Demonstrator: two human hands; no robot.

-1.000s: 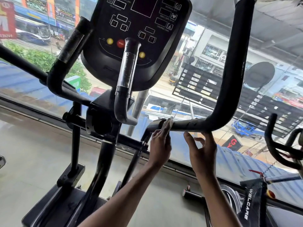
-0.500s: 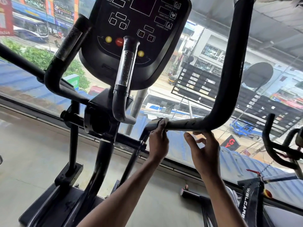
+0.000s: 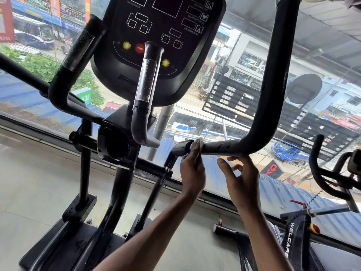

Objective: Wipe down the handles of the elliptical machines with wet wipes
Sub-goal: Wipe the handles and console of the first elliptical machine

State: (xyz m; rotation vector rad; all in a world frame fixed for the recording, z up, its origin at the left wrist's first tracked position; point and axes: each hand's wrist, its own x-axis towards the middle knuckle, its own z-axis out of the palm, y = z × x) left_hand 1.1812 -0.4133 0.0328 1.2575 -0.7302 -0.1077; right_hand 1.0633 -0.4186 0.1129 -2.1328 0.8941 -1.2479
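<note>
Seemingly midway, we pinch the wet wipe [image 3: 198,144] onto the handle [image 3: 224,148] with our left hand [image 3: 192,171], right hand [image 3: 242,180] loose and empty beside it, farther handles [image 3: 78,51] probably remaining.

1. The left grip [image 3: 192,173] has been drawn slightly back from the handle collar [image 3: 180,148], whose end was overlapped by its fingertips half a second ago.
2. The wet wipe [image 3: 198,143], hidden under the fingers then, is exposed again as a white patch just right of the collar, against the handle [image 3: 224,148].
</note>
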